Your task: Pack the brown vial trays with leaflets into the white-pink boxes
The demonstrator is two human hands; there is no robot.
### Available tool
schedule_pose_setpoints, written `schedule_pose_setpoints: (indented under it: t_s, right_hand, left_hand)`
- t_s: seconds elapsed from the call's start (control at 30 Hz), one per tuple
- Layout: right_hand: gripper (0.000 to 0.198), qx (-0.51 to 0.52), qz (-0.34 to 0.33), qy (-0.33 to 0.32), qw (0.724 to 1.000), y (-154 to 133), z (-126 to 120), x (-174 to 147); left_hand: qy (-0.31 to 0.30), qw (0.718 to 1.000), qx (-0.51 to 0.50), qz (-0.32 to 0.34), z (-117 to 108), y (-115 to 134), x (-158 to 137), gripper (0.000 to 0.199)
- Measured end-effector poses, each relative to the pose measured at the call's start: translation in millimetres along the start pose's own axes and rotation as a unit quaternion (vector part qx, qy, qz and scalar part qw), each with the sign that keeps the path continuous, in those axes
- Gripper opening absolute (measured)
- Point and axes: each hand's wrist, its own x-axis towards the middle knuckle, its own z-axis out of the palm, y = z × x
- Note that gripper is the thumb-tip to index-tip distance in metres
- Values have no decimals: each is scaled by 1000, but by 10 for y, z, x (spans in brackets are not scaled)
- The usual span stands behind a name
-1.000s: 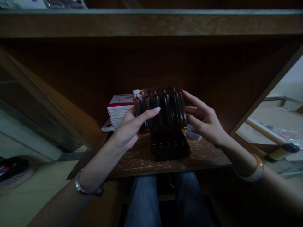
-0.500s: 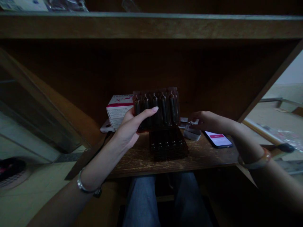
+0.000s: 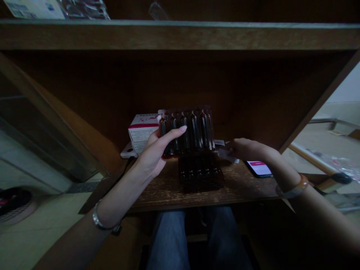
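My left hand grips a clear blister tray of dark brown ampoules, held upright with the thumb across its front. Below it, a stack of similar dark ampoule trays lies on the wooden shelf board. To the right, my right hand is closed, its fingertips dim and blurred beside a whitish, paper-like piece. Whether that piece is pinched in the fingers is hard to make out. Two white boxes with pink bands stand stacked behind my left hand, partly covered by it.
A phone with a lit screen lies right of the trays, under my right wrist. A white power strip with a dark cable sits at the left. An upper shelf edge runs across above. A dark basket stands on the floor.
My right hand has moved slightly left, towards the held tray, and the whitish piece by its fingertips has shifted. My left hand keeps the tray, tilted a little differently.
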Motion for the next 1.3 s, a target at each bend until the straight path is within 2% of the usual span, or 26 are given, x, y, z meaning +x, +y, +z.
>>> schedule_pose_setpoints:
  t_s: [0.13,0.27,0.37,0.47,0.53,0.6,0.73,0.83,0.93,1.0,1.1,1.17,1.3]
  right_hand:
    - [13,27,-24,72,997,-71,-168,-63]
    - [16,124,-72,140,980,-209,-282,-142]
    - [17,255,-85,172,948,-342,-313,-212]
    - [15,399,-85,163,899,-455,-327,-282]
    - [17,459,-80,156,871,-498,-341,-326]
    - [18,481,-81,155,859,-517,-361,-368]
    - [9,498,-101,162,846,-546,-401,-441]
    - [9,505,-132,150,840,-627,-408,-490]
    - [11,466,-155,149,858,-750,-367,-521]
    - [15,435,-156,173,870,-826,-306,-517]
    - [19,416,-150,209,872,-905,-194,-477]
    - [25,454,-140,215,853,-943,-133,-442]
    - [54,582,-119,227,771,-995,-70,-387]
  left_hand:
    - [9,1000,3,-5,27,25,-20,25]
    - [19,1000,12,-8,45,35,-32,23]
    - [15,1000,17,-7,32,20,-31,25]
    - [5,1000,25,-6,8,-1,-20,28]
    - [3,1000,27,-6,-3,-11,-10,29]
    - [6,1000,26,-8,-9,-17,-2,29]
    - [14,999,28,-3,-11,-33,7,28]
    - [16,999,40,3,-4,-50,1,29]
    - [13,999,51,4,19,-64,-14,31]
    - [15,999,50,9,40,-68,-30,32]
    - [14,998,52,14,66,-71,-60,33]
    - [4,998,58,14,72,-74,-78,34]
    - [-14,998,56,21,78,-74,-115,37]
